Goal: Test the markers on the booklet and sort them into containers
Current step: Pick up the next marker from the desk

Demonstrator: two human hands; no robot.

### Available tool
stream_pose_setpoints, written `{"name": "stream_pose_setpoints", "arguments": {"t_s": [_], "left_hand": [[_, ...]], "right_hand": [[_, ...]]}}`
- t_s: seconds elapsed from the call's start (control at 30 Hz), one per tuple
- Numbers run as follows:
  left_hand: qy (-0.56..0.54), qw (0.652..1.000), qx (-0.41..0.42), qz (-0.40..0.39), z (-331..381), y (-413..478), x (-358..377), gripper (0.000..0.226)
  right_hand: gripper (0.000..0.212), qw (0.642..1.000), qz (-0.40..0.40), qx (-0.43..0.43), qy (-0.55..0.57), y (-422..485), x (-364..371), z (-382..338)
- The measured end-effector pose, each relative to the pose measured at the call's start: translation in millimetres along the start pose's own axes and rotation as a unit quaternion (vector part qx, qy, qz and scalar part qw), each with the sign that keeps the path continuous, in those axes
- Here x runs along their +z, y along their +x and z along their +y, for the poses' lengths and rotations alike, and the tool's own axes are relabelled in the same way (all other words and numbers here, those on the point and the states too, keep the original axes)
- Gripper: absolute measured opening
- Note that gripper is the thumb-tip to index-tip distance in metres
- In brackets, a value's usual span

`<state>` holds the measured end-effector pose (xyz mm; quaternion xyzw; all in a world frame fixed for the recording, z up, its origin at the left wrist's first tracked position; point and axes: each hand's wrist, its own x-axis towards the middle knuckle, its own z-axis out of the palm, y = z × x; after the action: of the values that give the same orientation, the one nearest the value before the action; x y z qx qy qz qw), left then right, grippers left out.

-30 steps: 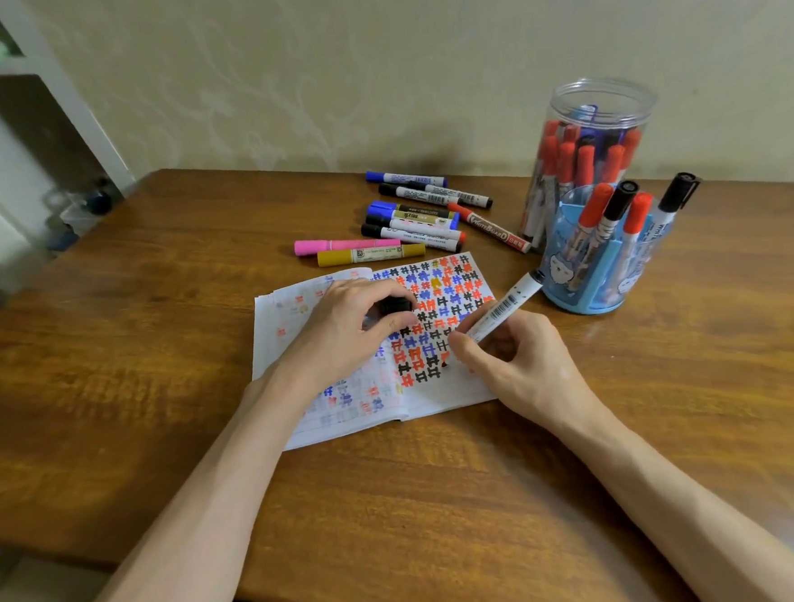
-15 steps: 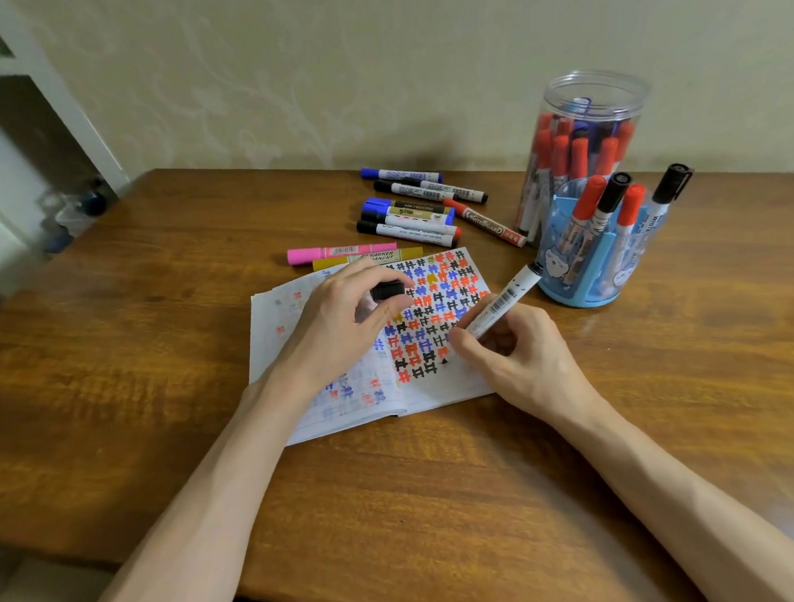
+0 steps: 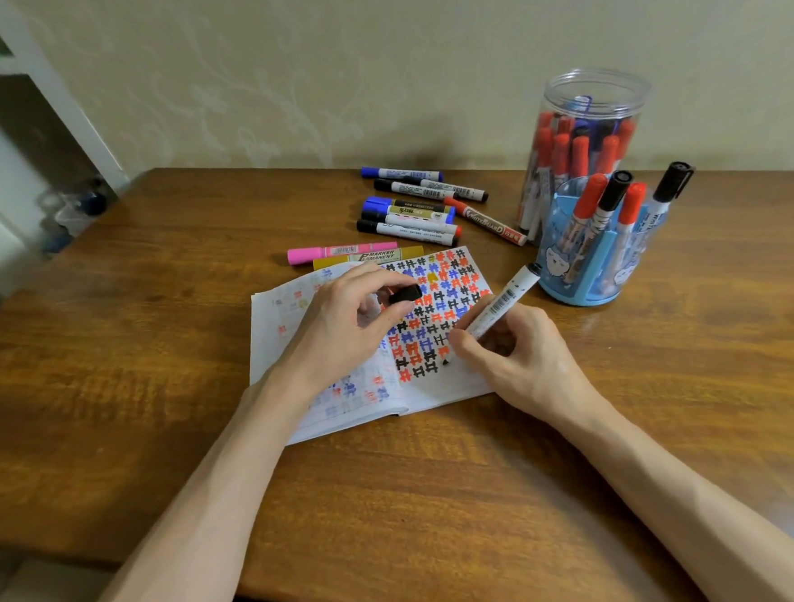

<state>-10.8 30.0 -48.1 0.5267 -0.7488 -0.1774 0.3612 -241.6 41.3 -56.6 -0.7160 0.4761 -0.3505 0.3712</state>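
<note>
Inside blue holder (image 3: 568, 284), four capped markers (image 3: 589, 202).

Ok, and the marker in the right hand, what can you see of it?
The marker has a white, plastic-looking barrel with a printed barcode and a black rear end. It is uncapped, its black tip down on the open booklet, on the right page. It leans, rear end raised towards the blue pen holder. The right hand pinches it low on the barrel; the left hand holds a black cap.
</note>
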Motion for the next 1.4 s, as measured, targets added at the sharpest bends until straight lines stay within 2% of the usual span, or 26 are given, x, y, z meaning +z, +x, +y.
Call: {"name": "stream_pose_setpoints", "arguments": {"t_s": [0.2,0.37,0.47,0.63,0.77,0.9,1.07,1.4], "left_hand": [[-0.013,1.000,-0.009,-0.012,4.0,-2.2,-1.0,0.035],[-0.050,0.998,-0.040,-0.023,5.5,-3.1,-3.1,0.032],[-0.054,0.997,-0.038,-0.032,8.5,-3.6,-3.6,0.030],[-0.056,0.997,-0.028,-0.040,14.4,-4.8,-1.8,0.029],[-0.060,0.997,-0.015,-0.036,15.8,-5.0,-3.0,0.028],[-0.073,0.996,-0.004,-0.043,17.9,-5.1,-1.2,0.027],[-0.120,0.992,-0.027,-0.024,21.6,-6.5,1.7,0.027],[-0.129,0.991,-0.033,0.007,27.9,-10.8,0.1,0.031]], "right_hand": [[0.008,1.000,-0.002,-0.001,-0.002,0.6,0.0,-1.1],[0.010,0.987,0.089,-0.014,0.135,-0.7,-7.5,-12.3],[0.013,0.978,0.110,-0.025,0.175,-2.4,-10.2,-17.5],[0.022,0.982,0.081,-0.006,0.173,-1.1,-6.2,-17.7],[0.020,0.981,0.054,0.002,0.185,0.8,-8.1,-16.8],[0.031,0.974,0.038,0.018,0.223,1.9,-5.0,-17.0],[0.039,0.980,0.036,-0.024,0.195,1.8,-3.3,-15.4],[0.027,0.977,0.042,-0.058,0.200,1.4,4.7,-15.0]]}}
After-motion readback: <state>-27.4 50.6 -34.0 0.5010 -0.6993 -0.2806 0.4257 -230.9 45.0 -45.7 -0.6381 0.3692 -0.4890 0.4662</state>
